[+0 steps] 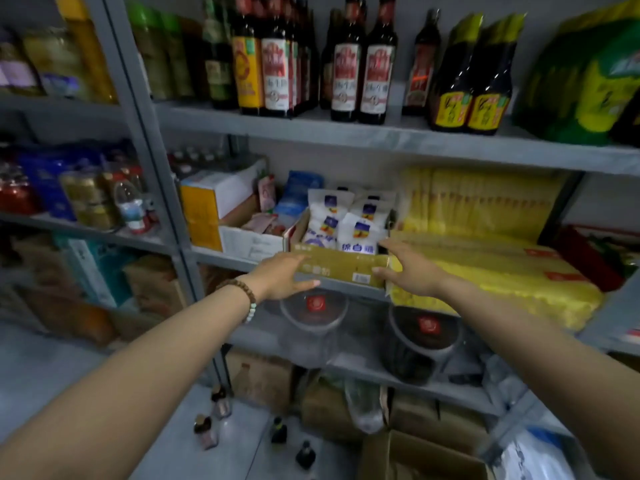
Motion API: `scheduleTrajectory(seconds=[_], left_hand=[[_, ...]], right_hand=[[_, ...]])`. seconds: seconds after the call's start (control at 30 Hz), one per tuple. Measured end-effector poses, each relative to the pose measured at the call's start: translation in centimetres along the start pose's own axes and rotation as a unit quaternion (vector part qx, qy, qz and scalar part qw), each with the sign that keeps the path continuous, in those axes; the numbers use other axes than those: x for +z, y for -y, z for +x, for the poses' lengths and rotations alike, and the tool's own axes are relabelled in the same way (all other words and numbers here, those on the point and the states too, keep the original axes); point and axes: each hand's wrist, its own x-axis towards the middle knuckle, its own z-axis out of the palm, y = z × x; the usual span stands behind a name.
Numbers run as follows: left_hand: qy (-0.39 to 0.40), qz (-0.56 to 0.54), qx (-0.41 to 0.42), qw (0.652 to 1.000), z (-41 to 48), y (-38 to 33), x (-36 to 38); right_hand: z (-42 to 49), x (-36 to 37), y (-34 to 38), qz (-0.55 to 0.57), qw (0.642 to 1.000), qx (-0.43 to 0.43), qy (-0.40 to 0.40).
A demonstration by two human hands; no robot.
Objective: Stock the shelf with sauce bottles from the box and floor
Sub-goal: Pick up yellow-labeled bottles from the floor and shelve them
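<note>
We are standing at the grey shelf [381, 136], and we are taking the cardboard tray of sugar bags [339, 266] on its middle level as our marker. On the level above the tray, dark sauce bottles [360, 67] are already standing in rows, so part of the stocking is looking done to us, though gaps are showing among them. Far below the tray, an open brown box [419, 459] is sitting on the floor, and we are judging it to be the supply box. We are laying our left hand [282, 275] on the tray's front left corner and our right hand [410, 271] on its front right corner. The fingers of both are stretched and slightly apart, and neither is holding a bottle. Below and left of the tray, four small floor bottles [278, 429] are waiting on the ground, so that part is looking undone.

The frame's bottom edge is cutting off the box, so we are not seeing what remains inside. The labels are blurring, and we cannot tell whether our hands are pushing the tray or only touching it.
</note>
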Motion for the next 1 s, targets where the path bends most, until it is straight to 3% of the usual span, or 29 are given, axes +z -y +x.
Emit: scheduleTrajectory(seconds=[0.17, 0.33, 0.5, 0.63, 1.0], left_hand=[[0.045, -0.017, -0.025, 0.999, -1.3, 6.9, 4.6], [0.140, -0.047, -0.033, 0.989, -1.3, 14.3, 10.5], [0.189, -0.090, -0.033, 0.977, -2.2, 20.3, 18.7], [0.232, -0.125, -0.064, 0.963, -2.0, 23.7, 26.0], [0.208, -0.198, -0.107, 0.952, 1.6, 31.8, 51.2]], right_hand=[[1.4, 8.5, 2.2, 0.037, 0.997, 0.042, 0.060], [1.8, 18.3, 3.1, 0.087, 0.984, 0.110, 0.111], [0.4, 29.2, 2.4, 0.178, 0.956, 0.190, 0.137], [-0.5, 36.9, 0.3, 0.176, 0.944, 0.206, 0.186], [0.6, 61.7, -10.6, 0.243, 0.895, 0.310, 0.212]])
